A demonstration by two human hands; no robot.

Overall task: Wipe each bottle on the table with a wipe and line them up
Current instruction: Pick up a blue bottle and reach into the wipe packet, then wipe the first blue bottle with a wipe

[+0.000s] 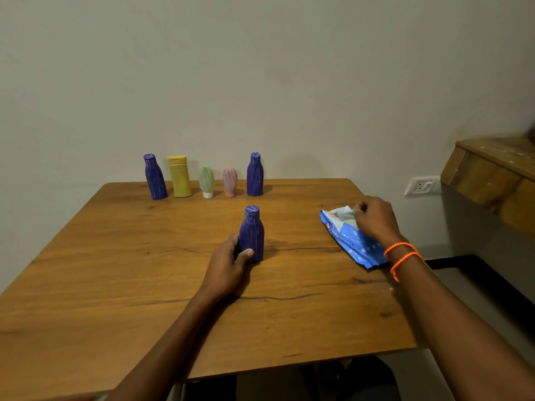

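A dark blue bottle (252,231) stands upright mid-table, and my left hand (228,264) grips its base. My right hand (376,219) rests on a blue wipes pack (347,238) at the right, fingers pinched at its opening; whether a wipe is between them I cannot tell. Along the far edge stand a blue bottle (155,176), a yellow bottle (179,176), a pale green tube (206,180) on its white cap, a pink tube (230,180) and another blue bottle (254,175).
The wooden table (115,270) meets a plain wall at the back. A wooden shelf (492,172) juts out at the right above a wall socket (421,185). A dark shape lies on the floor beneath the near edge.
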